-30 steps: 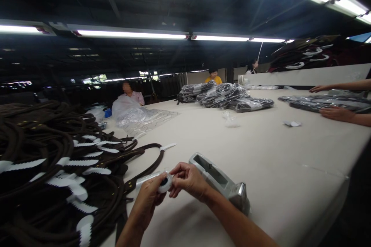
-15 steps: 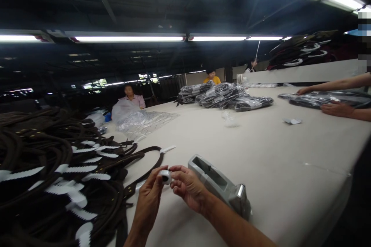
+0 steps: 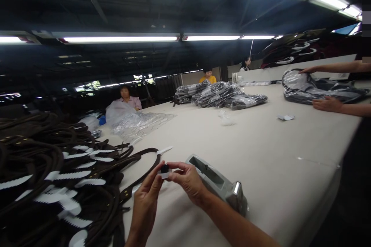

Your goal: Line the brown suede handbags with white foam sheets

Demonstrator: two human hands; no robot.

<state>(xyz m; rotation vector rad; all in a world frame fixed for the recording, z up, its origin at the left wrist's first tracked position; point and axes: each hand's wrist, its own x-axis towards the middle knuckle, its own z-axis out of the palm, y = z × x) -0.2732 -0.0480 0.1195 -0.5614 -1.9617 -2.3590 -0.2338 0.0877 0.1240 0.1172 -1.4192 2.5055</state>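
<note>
Between my two hands is a small white ring-shaped roll with a black core (image 3: 164,171). The fingertips of my left hand (image 3: 148,193) pinch its left side, and the thumb and fingers of my right hand (image 3: 189,183) pinch its right side. Just beyond my right forearm lies a grey tape dispenser (image 3: 216,179) with an open slot and a metallic end. It rests on the white-covered table (image 3: 269,154). Left of my hands are piled dark brown bags (image 3: 95,208) with straps, and white serrated strips (image 3: 74,175) wrap some of the straps.
Plastic-wrapped dark bags (image 3: 217,94) lie across the table. Clear plastic sheeting (image 3: 136,123) is at the far left, by a person in pink (image 3: 131,102). At right, another person's hands (image 3: 327,104) touch a wrapped bag (image 3: 307,85). A small packet (image 3: 285,117) lies nearby.
The small roll has turned in my fingers, so its black core now shows upward. At the right, the other person's wrapped bag has one end raised and folded over. The view has shifted slightly.
</note>
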